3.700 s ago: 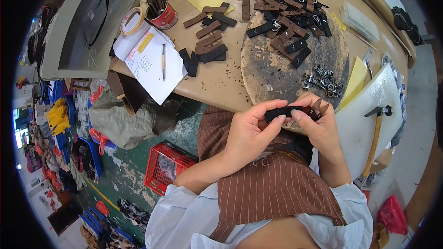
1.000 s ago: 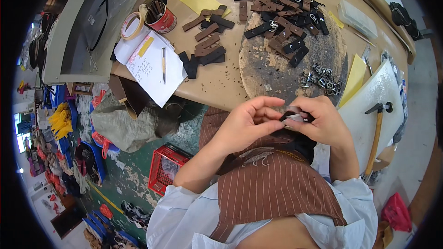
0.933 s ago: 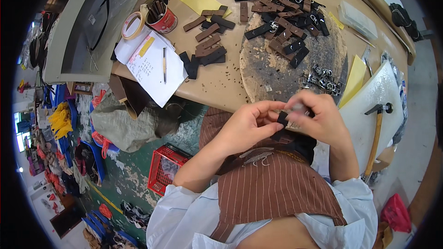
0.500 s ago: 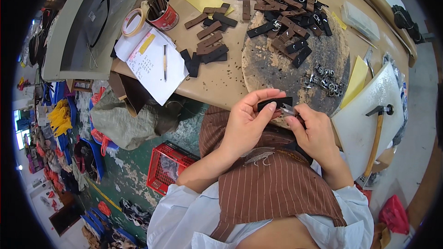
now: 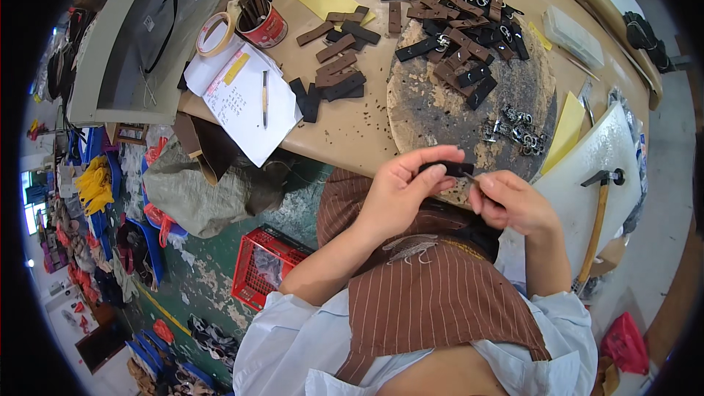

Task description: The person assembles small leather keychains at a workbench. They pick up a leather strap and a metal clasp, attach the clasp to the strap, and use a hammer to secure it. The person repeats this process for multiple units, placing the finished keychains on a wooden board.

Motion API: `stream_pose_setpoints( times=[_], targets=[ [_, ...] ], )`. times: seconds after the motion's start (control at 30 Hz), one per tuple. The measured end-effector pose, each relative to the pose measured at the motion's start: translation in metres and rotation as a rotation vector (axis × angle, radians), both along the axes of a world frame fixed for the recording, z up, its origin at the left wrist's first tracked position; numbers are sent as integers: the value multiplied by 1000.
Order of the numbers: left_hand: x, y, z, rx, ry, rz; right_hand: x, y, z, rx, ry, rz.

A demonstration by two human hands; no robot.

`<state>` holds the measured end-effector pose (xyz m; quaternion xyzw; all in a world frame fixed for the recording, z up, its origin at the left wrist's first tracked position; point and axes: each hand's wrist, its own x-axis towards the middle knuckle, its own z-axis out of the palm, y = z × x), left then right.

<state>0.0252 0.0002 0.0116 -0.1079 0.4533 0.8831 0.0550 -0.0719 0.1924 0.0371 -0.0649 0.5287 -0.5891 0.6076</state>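
A tan desk (image 5: pixel 352 132) with a curved front edge fills the upper part of the view. Below it lies a worn green floor (image 5: pixel 198 279) with chipped paint, where a red plastic crate (image 5: pixel 268 268) stands near the desk's front edge. Bright clutter crowds the floor's left side under even light.

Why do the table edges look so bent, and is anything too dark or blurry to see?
Head view: the fisheye lens bows the table edge and leaves black corners; even light, soft shadows, no strong glare. Both the left hand and right hand are sharp, pinching a dark strap; clutter at the left rim is small and squeezed.
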Motion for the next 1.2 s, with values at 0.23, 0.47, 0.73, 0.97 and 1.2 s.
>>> stream_pose_setpoints(
  times=[0.23,0.47,0.73,0.97,1.2],
  targets=[
    [-1,-3,16,355,-126,72,21,-17,32,93,1132,-36],
    [2,1,23,280,-53,102,22,-31,5,158,1509,-7],
    [2,4,24,287,-20,92,22,-35,-2,137,1599,-17],
    [2,4,22,273,11,74,21,-34,-2,125,1574,2],
    [2,5,22,250,25,66,18,-32,0,57,1473,18]
  ],
)
